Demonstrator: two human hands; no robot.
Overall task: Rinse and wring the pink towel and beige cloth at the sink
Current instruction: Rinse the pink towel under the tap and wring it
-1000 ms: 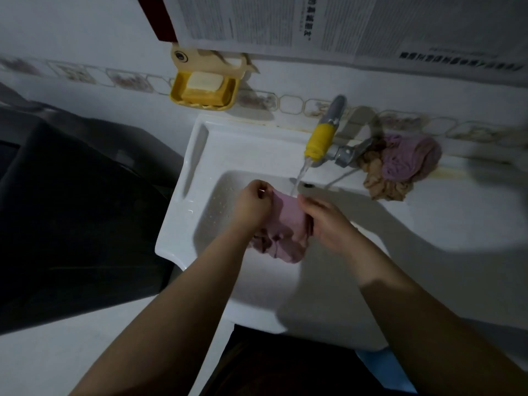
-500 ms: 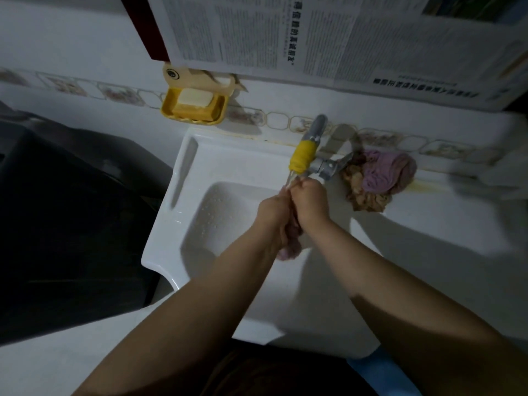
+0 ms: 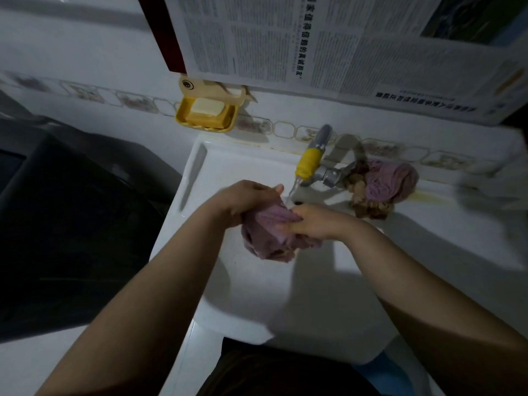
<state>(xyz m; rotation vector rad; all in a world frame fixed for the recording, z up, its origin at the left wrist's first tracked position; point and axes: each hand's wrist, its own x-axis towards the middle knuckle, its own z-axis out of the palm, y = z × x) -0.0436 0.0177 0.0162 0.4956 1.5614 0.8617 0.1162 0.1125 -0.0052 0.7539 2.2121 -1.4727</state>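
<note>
A: Why are you holding the pink towel (image 3: 270,234) right there?

B: You are keeping it under the tap (image 3: 307,164) so the thin stream of water is running onto it. It is hanging bunched up over the sink (image 3: 197,178) bowl, so the drips are falling inside.

A: What are your hands doing?

B: Your left hand (image 3: 245,197) is curling its fingers over the top of the towel. Your right hand (image 3: 317,221) is gripping the other side. Both are clamped on it, ready for squeezing, I think.

A: And the beige cloth (image 3: 364,201)?

B: It is sitting in a heap on the sink's ledge, just beside the tap, with another pink cloth (image 3: 391,181) on top. It is probably waiting there.
</note>
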